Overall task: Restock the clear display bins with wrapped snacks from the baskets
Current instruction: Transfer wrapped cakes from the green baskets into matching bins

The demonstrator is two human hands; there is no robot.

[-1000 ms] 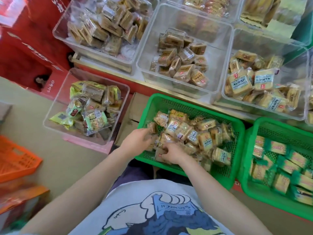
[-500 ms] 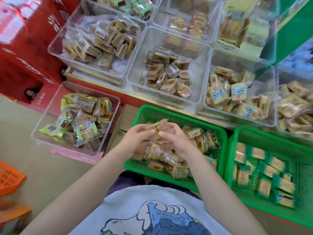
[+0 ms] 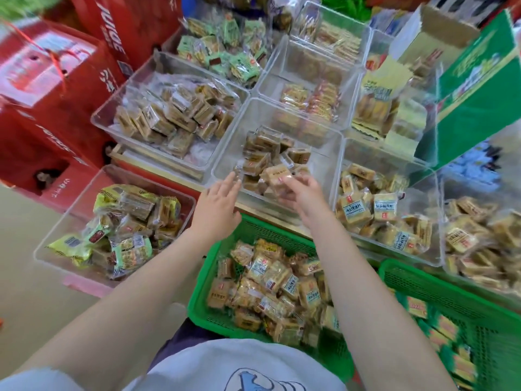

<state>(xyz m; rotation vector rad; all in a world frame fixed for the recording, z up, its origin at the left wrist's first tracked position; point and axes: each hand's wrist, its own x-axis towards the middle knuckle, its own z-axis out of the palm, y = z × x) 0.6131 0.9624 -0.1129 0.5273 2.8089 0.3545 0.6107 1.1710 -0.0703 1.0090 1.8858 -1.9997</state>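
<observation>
Shop floor, red cartons [image 3: 56, 88] stacked at far left, clear bins tiered beyond two green baskets. Floor-level bin [image 3: 48, 244] at left holds yellow-green packs, out of the action. I read the left hand [image 3: 217, 207] as flat, fingers straight, reaching over the front rim of the middle display bin [image 3: 324, 165] and holding nothing. Just right of it, the right hand [image 3: 303, 193] pinches a brown wrapped snack [image 3: 277, 174] over that bin, not yet let go. Bin looks under half full; near basket [image 3: 214, 277] below the arms is well stocked, so plenty left. Right-hand basket [image 3: 479, 306] looks untouched.
</observation>
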